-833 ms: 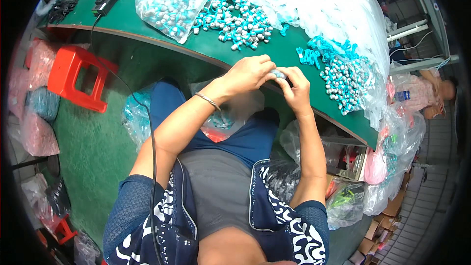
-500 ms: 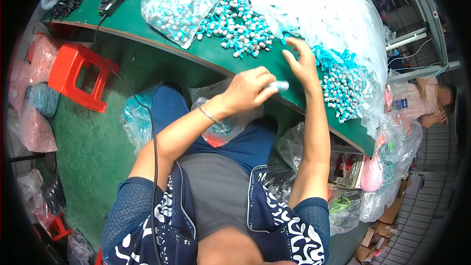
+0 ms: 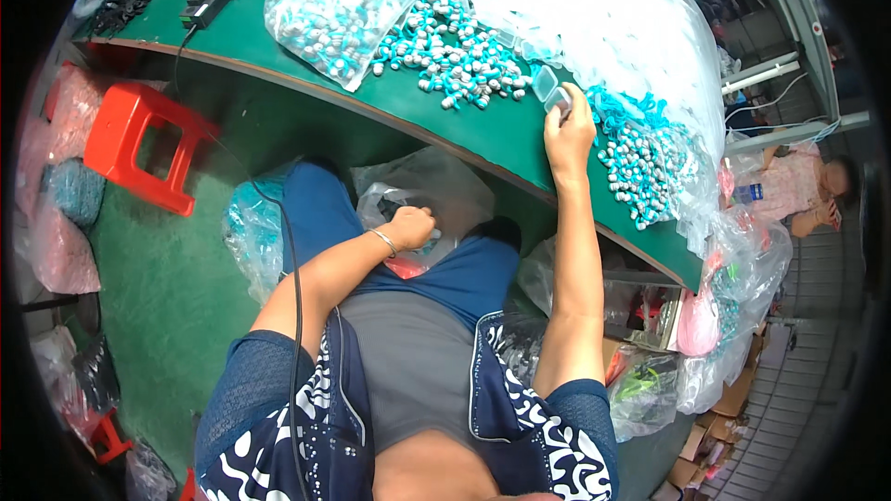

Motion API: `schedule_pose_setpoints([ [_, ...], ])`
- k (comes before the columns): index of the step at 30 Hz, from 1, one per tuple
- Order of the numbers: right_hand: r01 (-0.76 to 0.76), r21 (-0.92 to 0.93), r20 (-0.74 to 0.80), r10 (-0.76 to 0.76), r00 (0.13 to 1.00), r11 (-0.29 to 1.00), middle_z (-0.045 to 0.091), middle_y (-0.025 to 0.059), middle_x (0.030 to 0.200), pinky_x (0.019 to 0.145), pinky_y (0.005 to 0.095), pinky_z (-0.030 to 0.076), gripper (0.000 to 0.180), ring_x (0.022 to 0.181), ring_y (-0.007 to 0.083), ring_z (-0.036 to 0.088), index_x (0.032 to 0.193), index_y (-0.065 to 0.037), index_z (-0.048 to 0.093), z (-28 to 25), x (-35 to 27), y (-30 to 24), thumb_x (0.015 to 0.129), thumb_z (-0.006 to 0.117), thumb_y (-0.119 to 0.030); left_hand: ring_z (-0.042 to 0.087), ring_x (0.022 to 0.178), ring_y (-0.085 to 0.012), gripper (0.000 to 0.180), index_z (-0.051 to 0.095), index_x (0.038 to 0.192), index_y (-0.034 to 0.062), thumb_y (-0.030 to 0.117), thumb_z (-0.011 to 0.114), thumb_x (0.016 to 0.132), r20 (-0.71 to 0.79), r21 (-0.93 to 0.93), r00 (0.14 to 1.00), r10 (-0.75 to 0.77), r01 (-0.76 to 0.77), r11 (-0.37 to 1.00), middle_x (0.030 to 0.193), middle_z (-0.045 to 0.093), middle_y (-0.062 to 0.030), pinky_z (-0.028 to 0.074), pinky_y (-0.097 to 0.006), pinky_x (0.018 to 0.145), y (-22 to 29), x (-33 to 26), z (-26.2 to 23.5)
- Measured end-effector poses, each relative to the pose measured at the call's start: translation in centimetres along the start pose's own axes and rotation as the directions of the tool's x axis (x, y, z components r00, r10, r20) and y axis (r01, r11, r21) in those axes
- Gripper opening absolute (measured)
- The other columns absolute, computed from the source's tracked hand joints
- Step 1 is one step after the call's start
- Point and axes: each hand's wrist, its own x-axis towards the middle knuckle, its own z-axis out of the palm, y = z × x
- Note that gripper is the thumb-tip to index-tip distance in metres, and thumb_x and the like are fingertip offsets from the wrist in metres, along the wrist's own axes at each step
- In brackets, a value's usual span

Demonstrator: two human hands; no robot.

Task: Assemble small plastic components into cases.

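At the fingertips of the right hand (image 3: 570,136), a small, clear, open-lidded plastic box (image 3: 546,86) is being pinched, probably handling light, stiff and slippery, best held by its side walls. The left hand (image 3: 411,226) is lying curled; whether it is gripping anything, I cannot tell.

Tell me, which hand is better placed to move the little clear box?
Probably the right hand: its fingers are on the box, over the table. The left hand is down by the bag, farther away.

Left to right on the table (image 3: 497,130): corded device (image 3: 206,6), bag (image 3: 327,30), heap of pieces (image 3: 450,54), second heap (image 3: 640,176).
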Motion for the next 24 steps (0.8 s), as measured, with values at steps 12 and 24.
schedule_pose_setpoints([
  [12,-0.349,-0.257,0.22,0.406,0.887,0.901,0.071,0.0176,0.081,0.069,0.0441,0.054,0.036,0.076,0.0347,0.07,0.113,-0.005,0.066,-4.4,-3.7,-3.8,0.085,0.065,-0.028,0.065,0.081,-0.0347,0.017,0.066,0.097,0.0059,0.017,0.068,0.084,-0.435,-0.269,0.864,0.255,-0.395,0.878,0.091,0.064,-0.0131,0.053,-0.045,0.071,7.1,-0.5,-15.9],
  [24,-0.153,-0.222,0.217,0.202,0.955,0.963,0.07,0.0154,0.078,0.071,0.0446,0.052,0.022,0.081,0.0333,0.069,0.093,-0.01,0.074,-2.9,0.6,-1.1,0.088,0.064,-0.029,0.063,0.089,-0.0285,0.04,0.063,0.11,0.0092,0.023,0.076,0.076,-0.644,-0.026,0.761,0.079,-0.125,0.992,0.096,0.058,-0.0083,0.053,-0.041,0.073,8.6,3.0,-21.9],
])
